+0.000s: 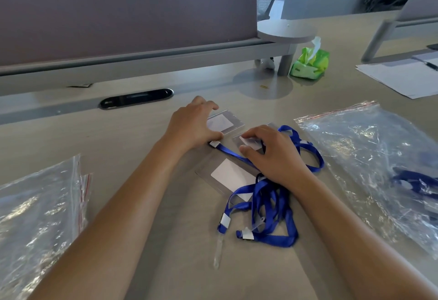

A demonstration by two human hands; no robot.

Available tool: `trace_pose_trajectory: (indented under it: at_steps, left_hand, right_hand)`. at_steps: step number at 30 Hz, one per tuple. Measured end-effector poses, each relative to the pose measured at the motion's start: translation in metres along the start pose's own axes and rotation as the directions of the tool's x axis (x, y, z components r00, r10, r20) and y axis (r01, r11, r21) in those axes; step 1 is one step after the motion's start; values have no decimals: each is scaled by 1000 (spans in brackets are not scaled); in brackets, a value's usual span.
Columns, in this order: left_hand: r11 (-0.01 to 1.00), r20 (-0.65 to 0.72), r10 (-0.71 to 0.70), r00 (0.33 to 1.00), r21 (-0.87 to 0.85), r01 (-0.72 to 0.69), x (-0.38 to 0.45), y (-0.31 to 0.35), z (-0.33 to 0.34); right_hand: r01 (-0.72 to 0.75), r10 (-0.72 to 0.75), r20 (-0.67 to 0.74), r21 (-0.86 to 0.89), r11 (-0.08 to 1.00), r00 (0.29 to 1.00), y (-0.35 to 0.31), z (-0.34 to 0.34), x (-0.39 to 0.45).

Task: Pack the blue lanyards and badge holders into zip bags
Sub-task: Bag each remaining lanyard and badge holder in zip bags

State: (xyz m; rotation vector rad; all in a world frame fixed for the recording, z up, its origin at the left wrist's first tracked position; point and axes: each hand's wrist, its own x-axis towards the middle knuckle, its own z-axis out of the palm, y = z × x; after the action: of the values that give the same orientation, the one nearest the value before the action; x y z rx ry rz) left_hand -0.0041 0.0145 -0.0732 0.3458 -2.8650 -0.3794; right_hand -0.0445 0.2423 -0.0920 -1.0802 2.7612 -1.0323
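Three clear badge holders with white cards lie mid-desk. My left hand (192,125) pinches the far holder (224,123) by its left edge with curled fingers and thumb. My right hand (272,152) grips the middle holder (248,142), thumb and fingers curled round it. The near holder (231,175) lies flat, partly under a tangle of blue lanyards (270,207) that loops round my right hand. A zip bag (369,157) at the right holds blue lanyards. More zip bags (35,216) lie stacked at the left.
A partition screen (118,15) runs along the desk's far edge, with a black cable port (136,98) in front. A green tissue pack (310,62) stands by a grey post. White papers (400,76) lie at far right.
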Motion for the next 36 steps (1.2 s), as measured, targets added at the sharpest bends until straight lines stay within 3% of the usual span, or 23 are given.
trace_pose_trajectory:
  at_steps: [3, 9, 16, 22, 30, 32, 36]
  left_hand:
    - [997, -39, 50, 998, 58, -47, -2, 4, 0]
    - [998, -145, 1, 989, -66, -11, -5, 2, -13]
    - [999, -268, 18, 963, -24, -26, -19, -7, -23]
    - [996, -341, -63, 938, -78, 38, -59, -17, -30]
    - [972, -456, -126, 881, -234, 18, -122, -23, -48]
    - [971, -492, -126, 861, -239, 6, -137, -25, -59]
    - [963, -577, -138, 805, -270, -29, -165, -24, -93]
  right_hand:
    - [7, -7, -16, 13, 1000, 1000, 2, 0, 0]
    - [107, -106, -20, 40, 993, 994, 0, 1, 0]
    - [144, -140, 110, -29, 989, 984, -6, 1, -4]
    - [169, -168, 76, -7, 986, 983, -16, 5, -7]
    - [198, -197, 22, -50, 979, 980, -46, 2, -31]
    - [146, -146, 3, -6, 989, 989, -60, -2, -34]
    - [38, -27, -40, 301, 953, 999, -104, -25, -27]
